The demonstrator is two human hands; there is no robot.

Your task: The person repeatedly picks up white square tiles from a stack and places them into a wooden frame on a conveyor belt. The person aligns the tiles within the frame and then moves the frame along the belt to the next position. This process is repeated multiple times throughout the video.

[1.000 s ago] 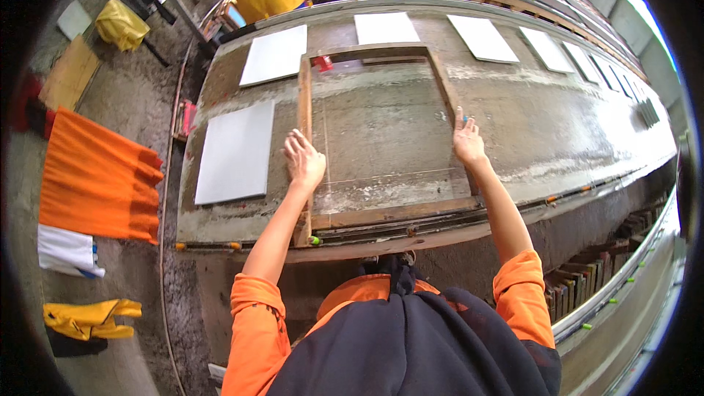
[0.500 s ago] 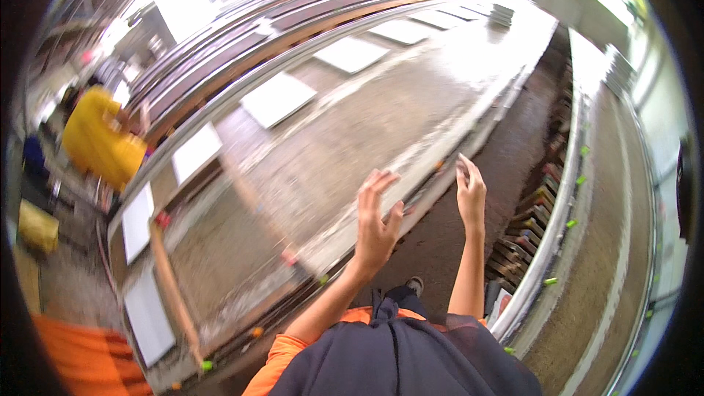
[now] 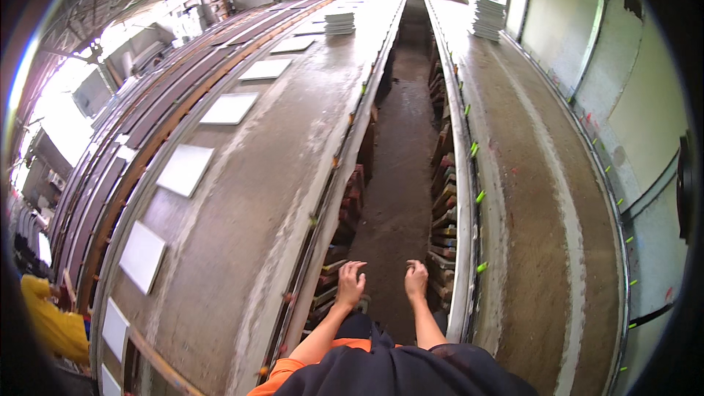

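Both my hands hang empty over the narrow aisle between two long tables. My left hand is nearer the left table, its fingers loosely bent and the thumb apart. Close to the right table's pale edge is my right hand, with curled fingers that are not closed on anything. Neither hand touches a table. White square panels lie in a row along the left table's far side, among them a white panel. Farther off, a stack of white panels stands on the same table.
The brown aisle floor runs ahead toward a grey wall. Another panel stack stands on the right table. Green clips line that table's edge. Blocks sit beneath it. A person in yellow is at lower left.
My view has turned right, so the aisle now runs straight ahead. Both hands have dropped lower and are still empty. The person in yellow now appears closer to the left rim.
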